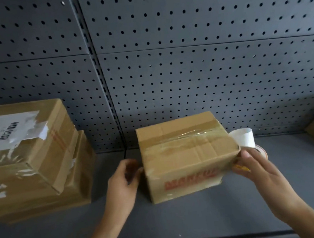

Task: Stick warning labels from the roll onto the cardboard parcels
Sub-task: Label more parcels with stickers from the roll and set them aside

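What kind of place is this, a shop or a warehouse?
Probably a stockroom or parcel-packing area: a grey metal shelf with a perforated back panel, taped cardboard parcels, one bearing a barcode shipping label, and a label roll beside the right hand, which pinches a yellow label.
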The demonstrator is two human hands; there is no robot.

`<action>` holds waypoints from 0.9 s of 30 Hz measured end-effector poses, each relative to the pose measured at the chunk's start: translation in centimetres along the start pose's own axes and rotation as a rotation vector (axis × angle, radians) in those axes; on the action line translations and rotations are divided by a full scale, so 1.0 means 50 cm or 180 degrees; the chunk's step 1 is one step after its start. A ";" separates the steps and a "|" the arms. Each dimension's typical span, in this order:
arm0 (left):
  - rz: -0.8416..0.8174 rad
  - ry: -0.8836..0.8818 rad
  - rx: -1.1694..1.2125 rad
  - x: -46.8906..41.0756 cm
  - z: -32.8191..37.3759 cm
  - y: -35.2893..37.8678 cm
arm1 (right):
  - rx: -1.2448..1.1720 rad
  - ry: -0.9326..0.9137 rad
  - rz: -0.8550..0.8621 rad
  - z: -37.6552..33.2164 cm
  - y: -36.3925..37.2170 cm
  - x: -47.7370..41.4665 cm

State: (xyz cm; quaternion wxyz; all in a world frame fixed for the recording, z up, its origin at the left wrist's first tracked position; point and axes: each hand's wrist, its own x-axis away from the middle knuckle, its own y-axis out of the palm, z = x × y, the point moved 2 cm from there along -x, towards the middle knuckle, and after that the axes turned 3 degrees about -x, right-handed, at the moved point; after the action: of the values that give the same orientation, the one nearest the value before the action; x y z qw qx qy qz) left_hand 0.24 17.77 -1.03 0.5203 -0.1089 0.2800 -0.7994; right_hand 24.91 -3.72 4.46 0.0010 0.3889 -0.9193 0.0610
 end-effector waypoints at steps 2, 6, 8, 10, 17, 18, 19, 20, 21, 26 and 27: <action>-0.0014 0.0014 -0.0034 -0.008 0.003 0.011 | 0.0046 -0.0084 -0.0145 0.010 0.002 0.028; -0.0177 -0.0101 0.0394 -0.006 0.027 0.018 | -0.0006 -0.0213 -0.0210 0.022 -0.001 0.037; -0.0166 -0.0177 0.0758 0.005 0.026 0.018 | -0.0029 -0.0292 -0.0255 0.031 -0.006 0.032; -0.0194 -0.0158 0.1211 0.018 0.017 0.015 | -0.0028 -0.0308 -0.0370 0.040 -0.007 0.026; -0.1028 0.0083 0.1140 0.056 0.028 0.016 | 0.0462 -0.0296 -0.0736 0.042 0.027 0.009; -0.0972 0.0089 0.1059 0.059 0.032 0.014 | 0.0448 -0.0308 -0.0713 0.039 0.030 0.008; -0.0868 0.0083 0.0987 0.060 0.035 0.010 | 0.0424 -0.0314 -0.0686 0.033 0.033 0.009; -0.0755 0.0074 0.0926 0.060 0.037 0.003 | 0.0390 -0.0336 -0.0672 0.025 0.034 0.009; -0.0660 0.0081 0.0914 0.060 0.041 -0.005 | 0.0362 -0.0358 -0.0657 0.016 0.033 0.010; -0.0451 -0.0033 0.1115 0.059 0.069 -0.039 | 0.0345 -0.0279 -0.0573 -0.037 0.024 0.006; -0.0422 -0.0072 0.1129 0.058 0.076 -0.043 | 0.0378 -0.0211 -0.0551 -0.044 0.022 0.002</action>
State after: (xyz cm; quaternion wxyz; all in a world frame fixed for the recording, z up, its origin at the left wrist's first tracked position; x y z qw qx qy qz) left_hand -0.91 14.57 2.95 0.4807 -0.0427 0.1209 -0.8674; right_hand 23.93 -2.78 6.51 -0.0472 0.4679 -0.8766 0.1022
